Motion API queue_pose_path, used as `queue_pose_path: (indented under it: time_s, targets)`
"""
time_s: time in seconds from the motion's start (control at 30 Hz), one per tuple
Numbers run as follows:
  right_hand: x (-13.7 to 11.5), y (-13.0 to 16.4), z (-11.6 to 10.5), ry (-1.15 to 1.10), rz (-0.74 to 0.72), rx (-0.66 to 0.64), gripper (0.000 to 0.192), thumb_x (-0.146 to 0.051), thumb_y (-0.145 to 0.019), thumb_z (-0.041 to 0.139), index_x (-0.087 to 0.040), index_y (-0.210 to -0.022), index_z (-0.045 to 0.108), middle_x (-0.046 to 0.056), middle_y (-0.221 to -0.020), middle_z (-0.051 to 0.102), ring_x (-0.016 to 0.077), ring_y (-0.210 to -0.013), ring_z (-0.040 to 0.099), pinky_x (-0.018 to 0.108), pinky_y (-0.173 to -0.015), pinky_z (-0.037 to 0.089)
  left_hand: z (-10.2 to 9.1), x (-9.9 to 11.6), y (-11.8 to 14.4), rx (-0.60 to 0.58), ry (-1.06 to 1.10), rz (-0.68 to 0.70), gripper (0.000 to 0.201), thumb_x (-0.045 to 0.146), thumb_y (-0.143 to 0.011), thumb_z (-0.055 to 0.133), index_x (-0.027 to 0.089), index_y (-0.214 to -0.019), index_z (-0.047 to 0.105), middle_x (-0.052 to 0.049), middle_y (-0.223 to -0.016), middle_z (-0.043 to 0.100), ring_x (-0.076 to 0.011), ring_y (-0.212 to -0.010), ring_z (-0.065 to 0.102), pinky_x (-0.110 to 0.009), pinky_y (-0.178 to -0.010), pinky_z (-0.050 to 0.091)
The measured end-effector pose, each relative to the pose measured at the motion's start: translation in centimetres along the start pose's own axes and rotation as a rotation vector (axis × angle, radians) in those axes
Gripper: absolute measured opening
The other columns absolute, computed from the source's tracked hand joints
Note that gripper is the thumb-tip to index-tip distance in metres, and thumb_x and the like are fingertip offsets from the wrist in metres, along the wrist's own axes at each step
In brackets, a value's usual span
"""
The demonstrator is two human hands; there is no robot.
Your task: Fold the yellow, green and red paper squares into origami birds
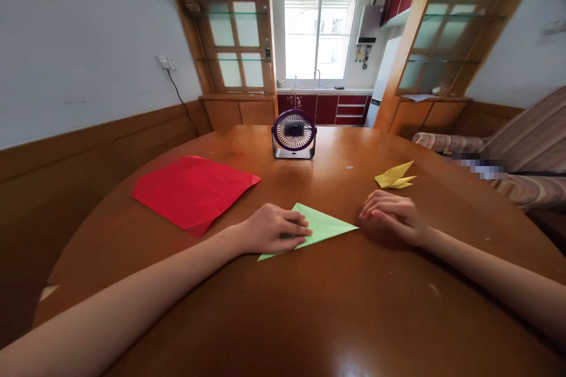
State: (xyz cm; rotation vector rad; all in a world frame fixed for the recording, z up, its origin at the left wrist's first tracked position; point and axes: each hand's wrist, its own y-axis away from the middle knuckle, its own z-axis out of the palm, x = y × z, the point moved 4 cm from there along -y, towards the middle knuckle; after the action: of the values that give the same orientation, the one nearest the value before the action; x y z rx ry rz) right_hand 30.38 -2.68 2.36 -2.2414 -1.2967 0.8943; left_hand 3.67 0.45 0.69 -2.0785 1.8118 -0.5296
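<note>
The bare left grip lay palm down, fingers outstretched and slightly bent. The bare right grip was held with fingers loosely curled, pointing inward. The bare left forearm and bare right forearm converged.

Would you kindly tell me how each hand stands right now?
Left hand: open, resting on the green paper.
Right hand: loosely curled near the paper's right tip; open or closed cannot be told.
</note>
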Motion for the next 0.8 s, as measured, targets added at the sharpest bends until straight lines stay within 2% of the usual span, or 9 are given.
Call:
queue_pose_path:
  time_s: [0.1,0.23,0.33,0.43,0.63,0.8]
  targets:
    - [0.3,-1.1,0.8,0.033,0.056,0.050,0.024,-0.023,-0.098,0.044,-0.020,-0.096,0.068,0.008,-0.088,0.070,0.0197,-0.084,0.062,0.036,-0.074,0.051,0.0,-0.2,-0.3,-0.007,0.004,-0.046,0.024,0.029,-0.094,0.052,0.020,-0.106,0.071,-0.005,-0.098,0.073,-0.0144,-0.085,0.071,-0.021,-0.075,0.053]
    - [0.5,-2.9,3.5,0.090,0.053,-0.072,0.027,-0.026,-0.097,0.047,-0.019,-0.115,0.066,0.009,-0.097,0.067,0.0189,-0.089,0.060,0.035,-0.077,0.051,0.3,-0.5,-0.6,0.018,-0.008,-0.109,0.024,0.030,-0.096,0.050,0.019,-0.097,0.072,-0.003,-0.088,0.073,-0.0128,-0.076,0.069,-0.019,-0.065,0.048]
    - [0.4,-3.5,5.1,0.216,0.001,-0.177,0.029,-0.028,-0.097,0.048,-0.019,-0.115,0.068,0.010,-0.096,0.064,0.0203,-0.088,0.058,0.039,-0.081,0.050,0.5,-0.5,-0.7,0.043,-0.021,-0.146,0.024,0.031,-0.096,0.050,0.018,-0.094,0.070,-0.003,-0.086,0.072,-0.0119,-0.073,0.067,-0.020,-0.063,0.047]
    - [0.3,-3.5,5.7,0.300,-0.028,-0.218,0.030,-0.029,-0.097,0.047,-0.018,-0.114,0.069,0.011,-0.095,0.063,0.0209,-0.087,0.057,0.040,-0.081,0.049,0.5,-0.3,-0.8,0.032,-0.076,-0.156,0.024,0.032,-0.095,0.050,0.017,-0.095,0.068,-0.004,-0.091,0.071,-0.0142,-0.078,0.067,-0.022,-0.068,0.050]
    - [0.3,-3.3,5.6,0.334,-0.043,-0.233,0.031,-0.028,-0.098,0.045,-0.017,-0.114,0.069,0.010,-0.094,0.061,0.0203,-0.087,0.055,0.039,-0.082,0.048,1.2,-0.7,-1.0,-0.018,-0.156,-0.234,0.040,0.038,-0.092,0.051,0.011,-0.121,0.061,-0.013,-0.122,0.065,-0.0242,-0.109,0.063,-0.036,-0.092,0.051]
    - [0.3,-3.3,5.7,0.375,-0.028,-0.235,0.032,-0.029,-0.098,0.045,-0.015,-0.116,0.067,0.011,-0.095,0.060,0.0212,-0.088,0.055,0.040,-0.084,0.046,1.3,-0.9,-1.0,-0.090,-0.193,-0.195,0.040,0.037,-0.096,0.045,0.014,-0.124,0.062,-0.011,-0.127,0.063,-0.0248,-0.113,0.062,-0.037,-0.096,0.049]
